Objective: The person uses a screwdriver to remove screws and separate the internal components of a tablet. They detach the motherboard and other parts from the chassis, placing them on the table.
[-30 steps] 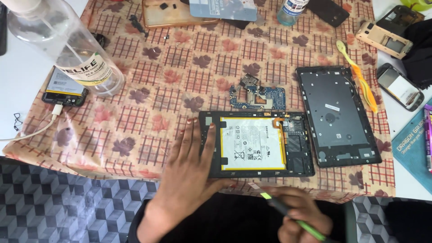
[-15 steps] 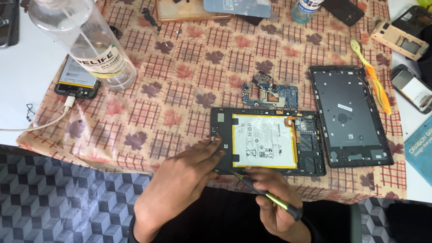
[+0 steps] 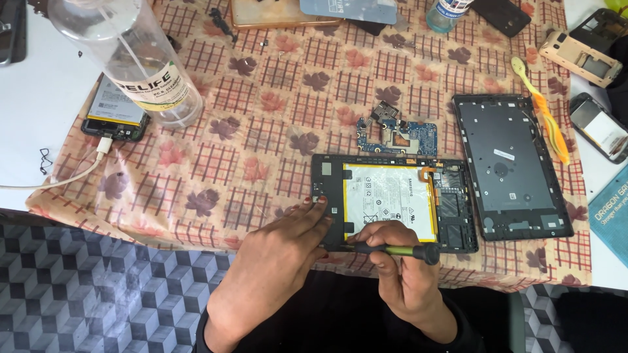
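Note:
An opened black tablet body (image 3: 451, 209) lies near the table's front edge, its white battery (image 3: 386, 193) exposed. My left hand (image 3: 278, 258) rests flat on the tablet's lower left corner, fingers spread. My right hand (image 3: 405, 271) grips a green-and-black screwdriver (image 3: 392, 250), held almost level, its tip at the tablet's bottom left edge under my left fingertips. A blue circuit board (image 3: 396, 134) lies just beyond the tablet. The removed black back cover (image 3: 507, 167) sits to the right.
A clear plastic bottle (image 3: 131, 62) stands at the back left beside a phone (image 3: 114, 111) on a white cable. An orange-and-yellow pry tool (image 3: 543, 114), phone parts (image 3: 582, 55) and a small bottle (image 3: 448, 13) lie along the back and right. A checked cloth (image 3: 261, 131) covers the table.
My right hand has come up from below the table edge with the screwdriver and laid its tip at the tablet's lower left. My left hand slid down to that corner.

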